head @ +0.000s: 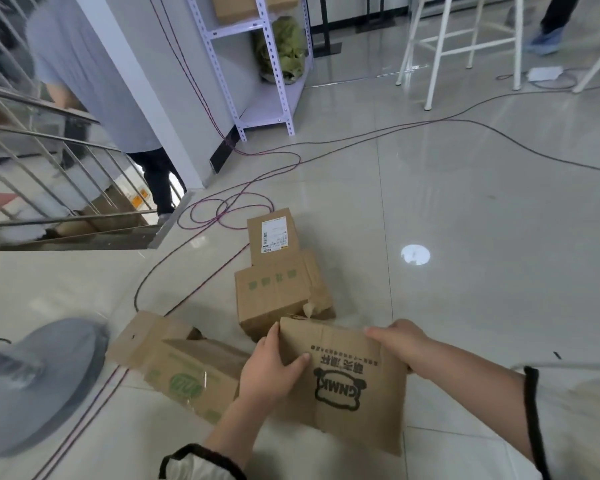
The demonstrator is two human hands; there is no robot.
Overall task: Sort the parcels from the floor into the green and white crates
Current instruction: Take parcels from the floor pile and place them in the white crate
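Note:
I hold a brown cardboard parcel with a black bear logo (343,386) between both hands, low above the tiled floor. My left hand (271,368) grips its left edge, thumb on top. My right hand (395,337) grips its upper right corner. On the floor to the left lies an opened parcel with green print (184,372). Just beyond the held one sits a taped box with green squares (274,296), and behind that a smaller box with a white shipping label (274,233). No green or white crate is in view.
Black and purple cables (229,209) snake across the floor. A grey round fan base (39,379) stands at the left. A stair railing (49,161), another person's legs (156,181), a white shelf rack (257,64) and white stools (465,43) lie farther off.

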